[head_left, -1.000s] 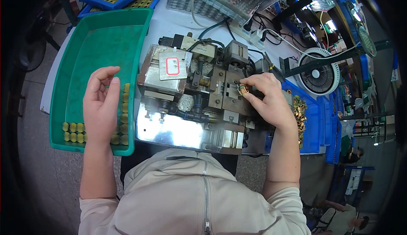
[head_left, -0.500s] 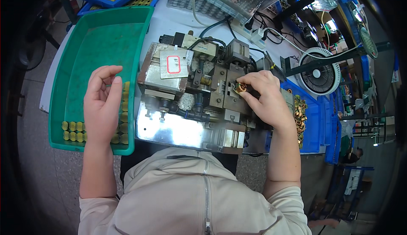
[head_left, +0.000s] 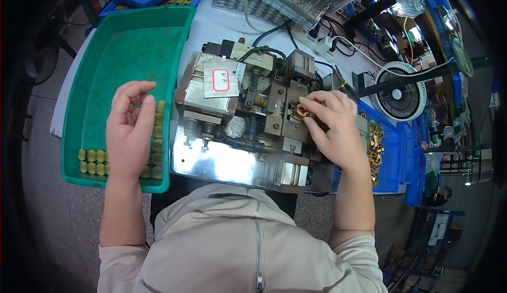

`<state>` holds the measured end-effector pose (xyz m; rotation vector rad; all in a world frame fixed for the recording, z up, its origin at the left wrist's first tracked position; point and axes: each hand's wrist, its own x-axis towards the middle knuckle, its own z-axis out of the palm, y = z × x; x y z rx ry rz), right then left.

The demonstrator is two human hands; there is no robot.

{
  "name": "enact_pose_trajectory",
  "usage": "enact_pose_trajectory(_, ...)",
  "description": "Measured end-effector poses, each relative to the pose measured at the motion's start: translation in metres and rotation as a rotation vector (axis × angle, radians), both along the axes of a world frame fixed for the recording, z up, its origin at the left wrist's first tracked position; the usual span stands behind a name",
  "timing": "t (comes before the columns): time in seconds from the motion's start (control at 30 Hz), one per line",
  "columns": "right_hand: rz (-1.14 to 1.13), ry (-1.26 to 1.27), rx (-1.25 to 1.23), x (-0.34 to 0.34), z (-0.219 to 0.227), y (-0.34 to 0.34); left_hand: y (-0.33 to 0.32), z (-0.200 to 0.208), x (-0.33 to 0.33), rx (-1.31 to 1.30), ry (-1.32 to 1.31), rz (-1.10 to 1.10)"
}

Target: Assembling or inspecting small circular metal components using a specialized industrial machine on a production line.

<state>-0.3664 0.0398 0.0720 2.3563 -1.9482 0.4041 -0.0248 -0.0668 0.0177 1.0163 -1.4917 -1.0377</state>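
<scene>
Copper coil at the machine fixture.
Right hand (head_left: 331,129) fingertips pinch copper coil (head_left: 301,113) on the machine (head_left: 248,118); left hand (head_left: 128,129), half-curled, apparently empty, over green tray (head_left: 105,55).

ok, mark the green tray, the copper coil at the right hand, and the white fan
green tray (head_left: 127,44), head view, bare floor of the tray
copper coil (head_left: 301,113), head view, top of the coil between the right hand's fingertips
white fan (head_left: 399,92), head view, central hub of the round grille
</scene>
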Motion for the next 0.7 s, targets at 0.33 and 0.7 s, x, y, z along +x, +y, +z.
enact_pose_trajectory(0.33, -0.062, 0.045, -0.091, 0.007, -0.022, 0.015, 0.000, 0.002, -0.003, 0.008, 0.017, -0.013)
enact_pose_trajectory(0.7, -0.066, 0.015, -0.178, 0.005, -0.024, 0.016, 0.017, 0.066, -0.061, -0.309, -0.207, -0.266)
